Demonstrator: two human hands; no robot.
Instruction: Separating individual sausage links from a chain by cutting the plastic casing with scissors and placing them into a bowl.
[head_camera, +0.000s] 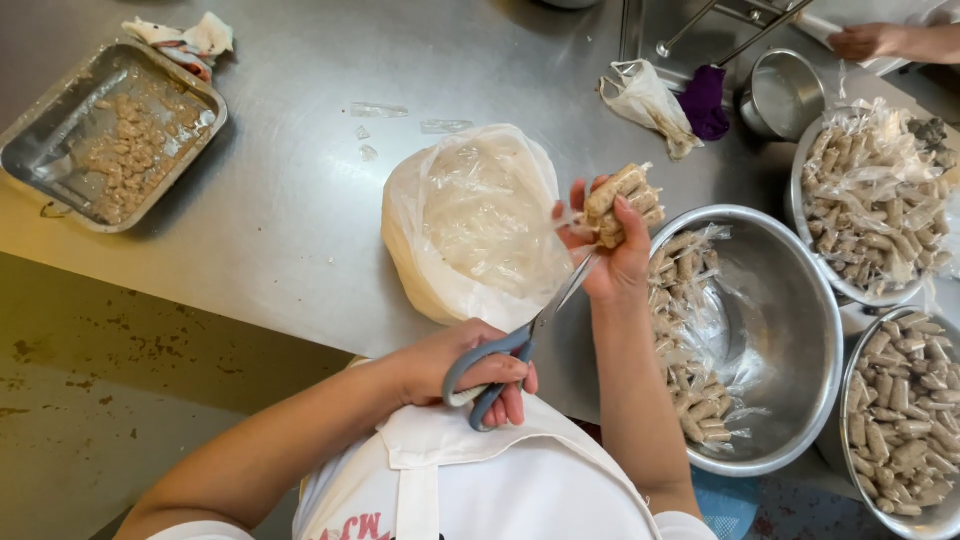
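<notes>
Right hand (612, 262) fingers clamped on wrapped sausage bundle (625, 203), approx 12 o'clock of big bowl (790, 300). Left hand (480, 372) gripping scissors (520, 345), blades at wrap end. Best snip just plastic w/ tips, over bag (470, 215) on desk (290, 200).

Bench: a brushed stainless-steel bench (300, 200) is filling most of the view, its surface scuffed and dull.
Floor: a worn yellowish-brown floor (110, 400) is showing at lower left, speckled with dark stains.
Light: soft overhead light is spreading pale reflections across the metal.
Far edge: a steel rack of thin rods (720, 25) is standing at the top right.
</notes>
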